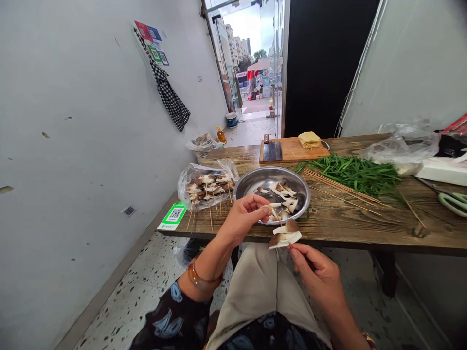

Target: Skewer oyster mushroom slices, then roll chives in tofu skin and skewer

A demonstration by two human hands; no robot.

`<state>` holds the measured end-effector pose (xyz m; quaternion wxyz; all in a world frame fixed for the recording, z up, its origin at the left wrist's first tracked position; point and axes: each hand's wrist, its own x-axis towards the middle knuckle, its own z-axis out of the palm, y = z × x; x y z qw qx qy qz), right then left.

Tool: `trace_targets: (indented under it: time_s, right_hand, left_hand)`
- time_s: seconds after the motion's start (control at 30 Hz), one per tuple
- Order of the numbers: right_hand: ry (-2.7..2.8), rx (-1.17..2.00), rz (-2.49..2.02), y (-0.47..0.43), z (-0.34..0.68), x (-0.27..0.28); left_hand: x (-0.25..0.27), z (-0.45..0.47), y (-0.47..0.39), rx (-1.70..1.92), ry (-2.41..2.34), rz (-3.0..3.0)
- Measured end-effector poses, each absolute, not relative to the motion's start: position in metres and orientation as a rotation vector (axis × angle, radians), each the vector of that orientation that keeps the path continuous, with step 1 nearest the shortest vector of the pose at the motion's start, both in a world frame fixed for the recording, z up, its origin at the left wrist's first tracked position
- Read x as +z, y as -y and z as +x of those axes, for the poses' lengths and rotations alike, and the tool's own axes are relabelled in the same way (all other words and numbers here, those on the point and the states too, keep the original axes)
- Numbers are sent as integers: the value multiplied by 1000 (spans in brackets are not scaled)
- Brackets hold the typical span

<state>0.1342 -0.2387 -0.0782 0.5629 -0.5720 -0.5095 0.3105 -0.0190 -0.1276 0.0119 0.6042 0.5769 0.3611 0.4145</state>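
Head view: the L hand (pixel 248 216) pinches, w/ thumb and index finger, a small whitish mushroom piece (pixel 275 204) near the upper end of a thin bamboo skewer (pixel 279 219); the R hand (pixel 319 272) pinches its lower end. On this skewer, over the table's near edge, sit a few brown-and-white mushroom slices (pixel 287 236), so I judge it approx. half filled. Done: many loaded mushroom skewers (pixel 209 187) in a clear plastic bag (pixel 185 183). Left: loose mushrooms (pixel 288 194) in a round steel bowl (pixel 308 194), plus bare bamboo sticks (pixel 346 192) beside long green leaves (pixel 359 170). Behind: a brown wooden board (pixel 292 146) w/ a dark-bladed cleaver (pixel 272 151) and yellowish stacked sheets (pixel 309 139). The L hand partly hides the bowl's near rim; no other obstacle seen.
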Motion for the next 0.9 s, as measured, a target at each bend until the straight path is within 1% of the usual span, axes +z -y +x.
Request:
trace_targets:
  time_s: [0.2,0.43,0.7,0.9]
  right_hand:
    - [1213,722,-1355,241,132,-77]
    - [1217,726,-1332,242,131,-76]
    - [1220,720,-1326,241,130,-73]
    - [1226,715,-1317,240,128,-70]
  left_hand:
    - [10,-25,129,1000,-788,1282]
    - [8,-27,131,949,-777,1186]
    - [14,-27,137,930,-846,1399]
    - [15,-26,143,798,-857,1523]
